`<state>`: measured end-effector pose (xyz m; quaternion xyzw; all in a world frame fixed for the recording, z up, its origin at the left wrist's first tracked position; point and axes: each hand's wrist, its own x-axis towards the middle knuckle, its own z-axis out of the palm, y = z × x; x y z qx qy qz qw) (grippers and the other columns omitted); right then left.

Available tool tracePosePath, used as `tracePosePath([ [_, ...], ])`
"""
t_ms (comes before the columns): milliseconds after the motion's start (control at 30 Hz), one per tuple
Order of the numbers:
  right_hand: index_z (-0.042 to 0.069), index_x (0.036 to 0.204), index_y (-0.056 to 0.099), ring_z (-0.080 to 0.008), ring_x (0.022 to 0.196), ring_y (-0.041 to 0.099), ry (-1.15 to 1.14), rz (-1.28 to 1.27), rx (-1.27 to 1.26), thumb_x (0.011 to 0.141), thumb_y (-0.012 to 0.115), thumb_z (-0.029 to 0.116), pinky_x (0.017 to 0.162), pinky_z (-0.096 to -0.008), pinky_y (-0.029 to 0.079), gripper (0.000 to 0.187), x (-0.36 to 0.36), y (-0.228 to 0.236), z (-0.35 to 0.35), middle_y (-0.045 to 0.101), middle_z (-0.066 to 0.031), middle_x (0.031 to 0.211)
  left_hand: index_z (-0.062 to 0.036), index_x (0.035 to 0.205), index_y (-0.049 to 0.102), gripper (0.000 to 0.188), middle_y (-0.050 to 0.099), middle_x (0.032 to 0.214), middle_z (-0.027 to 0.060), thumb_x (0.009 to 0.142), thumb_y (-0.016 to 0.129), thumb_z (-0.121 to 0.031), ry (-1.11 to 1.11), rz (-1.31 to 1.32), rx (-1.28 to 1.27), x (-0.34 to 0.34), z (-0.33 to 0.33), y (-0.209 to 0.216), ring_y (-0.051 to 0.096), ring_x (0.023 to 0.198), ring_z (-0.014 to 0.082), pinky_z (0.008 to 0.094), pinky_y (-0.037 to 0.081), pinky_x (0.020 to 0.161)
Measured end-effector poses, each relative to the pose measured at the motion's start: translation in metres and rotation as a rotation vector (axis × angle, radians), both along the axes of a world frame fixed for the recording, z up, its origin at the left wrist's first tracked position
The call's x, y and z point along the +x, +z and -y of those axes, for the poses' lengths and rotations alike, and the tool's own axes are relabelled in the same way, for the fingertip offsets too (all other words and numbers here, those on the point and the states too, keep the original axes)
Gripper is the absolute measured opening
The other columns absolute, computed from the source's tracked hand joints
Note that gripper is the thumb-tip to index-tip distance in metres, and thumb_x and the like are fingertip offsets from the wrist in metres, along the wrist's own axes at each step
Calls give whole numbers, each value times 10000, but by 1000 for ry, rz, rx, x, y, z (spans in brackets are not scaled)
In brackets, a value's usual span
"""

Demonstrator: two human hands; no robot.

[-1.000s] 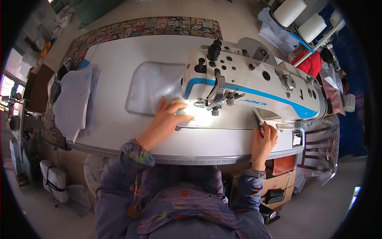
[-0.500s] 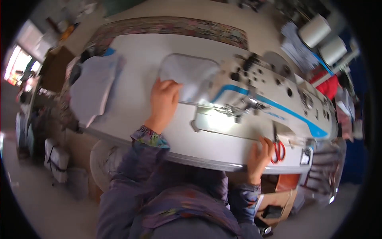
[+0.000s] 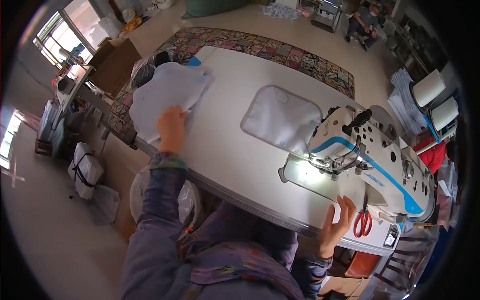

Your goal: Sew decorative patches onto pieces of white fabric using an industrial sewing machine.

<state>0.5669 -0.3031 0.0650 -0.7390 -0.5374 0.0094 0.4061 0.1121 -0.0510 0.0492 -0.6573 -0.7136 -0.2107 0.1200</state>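
At the left end of the sewing table, my left hand (image 3: 171, 128) has its fingers curled at the near edge of a stack of white cloth pieces (image 3: 162, 90). Its fingertips are partly hidden against the cloth. My right hand (image 3: 338, 225) rests by the front edge of the table, fingers spread and holding nothing. Just right of it lie red-handled scissors (image 3: 363, 224). A pale rounded panel with a grey border (image 3: 282, 117) lies flat, its near right corner by the needle area of the white and blue sewing machine (image 3: 372, 165).
A patterned cloth (image 3: 250, 44) runs along the table's far side. White thread cones (image 3: 429, 89) stand at the right. Beyond the table's left end is a cardboard box (image 3: 116, 65). Another person (image 3: 365, 24) sits far back at the right.
My left hand has moved left from beside the bordered panel to the cloth stack. My right hand stays near the scissors with its fingers more spread. The whole view has shifted.
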Motion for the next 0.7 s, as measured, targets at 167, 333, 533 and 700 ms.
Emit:
tracePosePath([
  [167,7,1238,698,-318,1068,658,248,-164,-26,919,672,-47,886,-394,539,324,-38,7,-11,655,-183,1191,-87,1069,731,178,678,917,170,981,605,-176,-200,68,-39,45,41,-5,662,843,421,496,514,684],
  [333,41,1346,649,-299,780,676,546,-301,-225,946,681,21,675,-388,544,403,-80,6,-44,667,-184,1094,-55,1225,677,265,663,987,203,1017,555,-164,-884,419,-405,171,162,-3,665,867,422,514,524,760],
  [533,38,1310,664,-399,805,670,333,-107,-98,934,687,59,691,-435,544,377,-63,-35,-61,687,-199,959,-22,1222,658,243,676,1118,217,1013,578,-117,-1074,608,-914,215,161,13,663,1029,419,483,524,857],
  [700,10,1329,645,-325,713,698,254,-240,-112,927,688,34,643,-400,535,405,-61,-40,-62,694,-190,844,-74,1286,636,340,620,1366,122,949,602,-38,-940,427,-240,255,127,-12,579,1250,356,550,399,1137],
])
